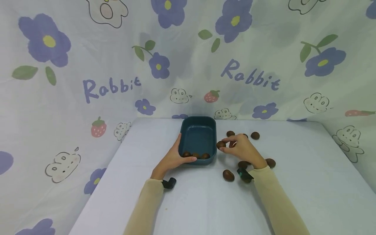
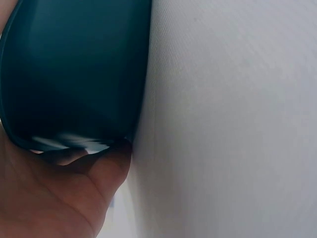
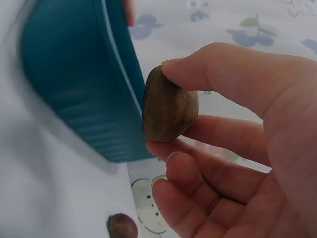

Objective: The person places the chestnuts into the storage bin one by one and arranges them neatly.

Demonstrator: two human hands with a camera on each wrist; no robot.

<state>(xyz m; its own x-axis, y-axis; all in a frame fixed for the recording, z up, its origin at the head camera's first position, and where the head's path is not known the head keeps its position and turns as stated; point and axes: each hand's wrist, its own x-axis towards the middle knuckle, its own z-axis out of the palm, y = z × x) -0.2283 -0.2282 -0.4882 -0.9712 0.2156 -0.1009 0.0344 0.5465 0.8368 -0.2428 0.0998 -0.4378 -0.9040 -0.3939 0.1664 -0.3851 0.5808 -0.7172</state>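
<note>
A teal rectangular dish [image 1: 197, 138] sits on the table with several brown chestnuts [image 1: 205, 156] along its near end. My left hand [image 1: 173, 157] grips the dish at its near left corner, the thumb across the near side. The left wrist view shows that hand [image 2: 64, 193] against the dish wall [image 2: 84, 64]. Between thumb and fingertips, my right hand [image 1: 243, 150] pinches a chestnut [image 1: 221, 145] just outside the dish's right side. Up close in the right wrist view, the held chestnut [image 3: 168, 106] is beside the dish rim.
Several loose chestnuts lie on the white table right of the dish, among them one at the back [image 1: 255, 135], one near the right wrist [image 1: 270, 163] and one toward the front [image 1: 228, 175]. A patterned cloth [image 1: 188, 58] hangs behind the table.
</note>
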